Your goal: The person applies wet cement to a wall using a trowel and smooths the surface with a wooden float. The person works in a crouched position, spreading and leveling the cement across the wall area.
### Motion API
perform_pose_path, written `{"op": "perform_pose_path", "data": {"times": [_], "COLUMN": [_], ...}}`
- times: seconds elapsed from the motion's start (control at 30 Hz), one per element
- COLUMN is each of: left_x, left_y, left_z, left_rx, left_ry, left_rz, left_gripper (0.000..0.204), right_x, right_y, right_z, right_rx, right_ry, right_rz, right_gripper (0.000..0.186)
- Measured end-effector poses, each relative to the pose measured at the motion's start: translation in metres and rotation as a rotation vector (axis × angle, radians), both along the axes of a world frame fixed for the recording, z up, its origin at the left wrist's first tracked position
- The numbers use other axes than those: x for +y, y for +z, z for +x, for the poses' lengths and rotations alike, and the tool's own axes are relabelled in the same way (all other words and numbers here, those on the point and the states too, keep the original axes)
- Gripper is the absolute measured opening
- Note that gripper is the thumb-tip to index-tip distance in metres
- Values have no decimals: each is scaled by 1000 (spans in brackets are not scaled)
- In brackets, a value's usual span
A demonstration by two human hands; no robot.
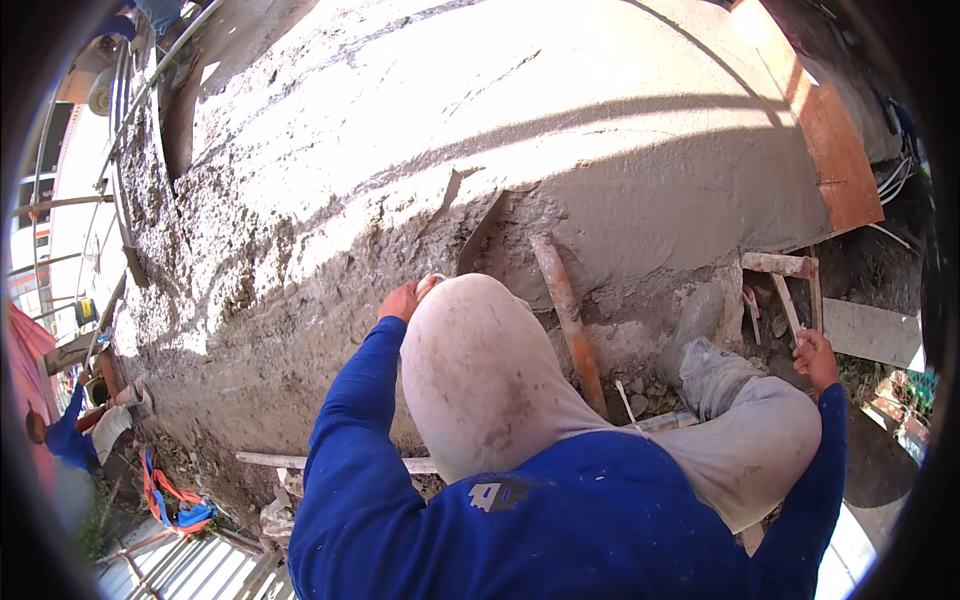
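Beside my bent left knee, my left hand [405,300] is closed, its fingers partly hidden by the pale, mud-stained trousers. A flat metal trowel [481,235] stands tilted on the wet concrete [670,195] just past that knee; its handle is out of sight, and it appears to be in that hand. Out to the right, my right hand [817,360] closes on a thin wooden stake [787,303] of a small wooden frame. My right leg, with a grey muddy boot [712,375], is set at the concrete's near edge.
A rusty pipe [568,315] leans at the concrete's near edge. Orange-brown formwork board [835,150] bounds the right side. A timber strip [270,460] lies at lower left, near orange and blue straps [175,500]. Another person in blue [70,435] is at far left.
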State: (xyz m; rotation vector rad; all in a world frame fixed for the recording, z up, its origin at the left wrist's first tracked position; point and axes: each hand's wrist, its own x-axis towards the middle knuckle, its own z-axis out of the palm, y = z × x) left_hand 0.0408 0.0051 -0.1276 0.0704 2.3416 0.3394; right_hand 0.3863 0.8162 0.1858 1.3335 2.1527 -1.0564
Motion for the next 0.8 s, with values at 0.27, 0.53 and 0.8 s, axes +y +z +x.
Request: {"op": "perform_pose_path", "data": {"times": [0.27,0.53,0.8], "left_x": [-99,-70,-85], "left_y": [84,-3,-70], "left_z": [29,37,34], "left_rx": [172,-110,-244], "left_ry": [105,-500,-283], "left_rz": [-176,-2,43], "left_gripper": [59,39,42], "right_x": [9,-5,-13], "right_y": [-6,16,16], "right_z": [9,11,14], "right_rx": [-38,-51,-74], "right_ry": [-30,7,-41], "right_rz": [-17,50,34], "right_gripper": [28,31,32]}}
